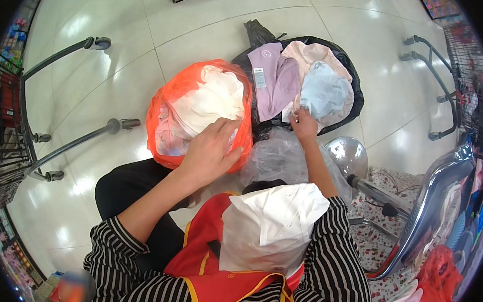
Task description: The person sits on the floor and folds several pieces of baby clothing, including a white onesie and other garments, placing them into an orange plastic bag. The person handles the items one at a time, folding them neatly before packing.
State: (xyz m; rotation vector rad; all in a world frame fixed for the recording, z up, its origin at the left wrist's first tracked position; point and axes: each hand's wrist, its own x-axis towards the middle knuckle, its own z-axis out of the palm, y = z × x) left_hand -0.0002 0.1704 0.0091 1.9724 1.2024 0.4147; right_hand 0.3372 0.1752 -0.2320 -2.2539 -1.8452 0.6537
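Note:
My left hand (214,149) rests with fingers spread at the edge of a red plastic bag (156,123), which holds a cream cloth item (212,95) and pink printed fabric. My right hand (304,124) has its fingers curled at the lower edge of light fabric in a black plastic bag (358,94); whether it grips the fabric is unclear. On that bag lie a folded purple garment (279,81) with a white tag, a pale pink cloth (313,52) and a light blue item (325,90). A white bag (273,230) rests on my lap over a red apron (213,293).
Clear plastic wrapping (275,158) lies below the black bag. At right stand a chrome stand with a round base (346,155), flowered fabric (372,246) and a red bag (440,279). Wheeled rack legs (67,141) reach in from the left, others (438,77) from the right.

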